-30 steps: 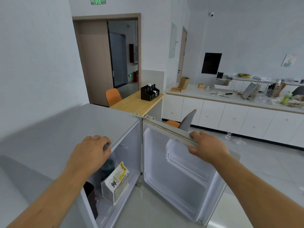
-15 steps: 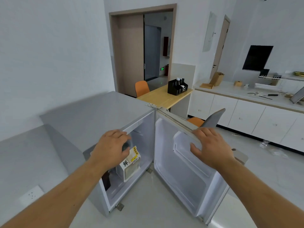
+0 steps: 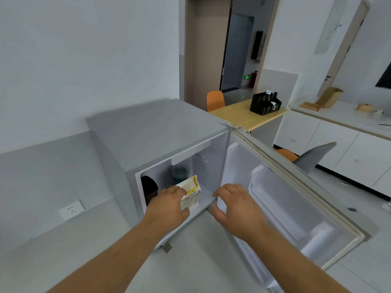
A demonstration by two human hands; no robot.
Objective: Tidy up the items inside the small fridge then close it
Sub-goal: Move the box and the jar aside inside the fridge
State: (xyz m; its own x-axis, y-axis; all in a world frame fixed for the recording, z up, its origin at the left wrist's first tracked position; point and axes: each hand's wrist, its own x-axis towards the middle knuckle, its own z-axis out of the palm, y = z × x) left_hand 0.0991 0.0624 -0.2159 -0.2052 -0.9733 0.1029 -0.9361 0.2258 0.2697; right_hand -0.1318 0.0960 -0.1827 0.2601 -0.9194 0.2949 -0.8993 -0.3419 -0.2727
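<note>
The small grey fridge [image 3: 156,132] stands on the floor with its door [image 3: 296,208] swung wide open to the right. Inside, a white food package with a yellow label [image 3: 193,190] leans at the front. A dark green cup [image 3: 178,173] stands behind it, and a black container [image 3: 149,190] is at the left. My left hand [image 3: 169,205] reaches into the opening, fingers curled over the package's top and thumb under it. My right hand [image 3: 234,205] hovers in front of the lower hinge corner, fingers spread, holding nothing.
A wall socket [image 3: 72,210] sits low on the left wall. Behind the fridge are a wooden table [image 3: 239,112] with a black organiser [image 3: 265,103], orange chairs, a grey chair [image 3: 315,155] close behind the door, and white counter cabinets [image 3: 338,144].
Both hands left the fridge's top edge and the door's top. They dropped to the opening, and the left hand reached in onto the package. The view tilted down.
</note>
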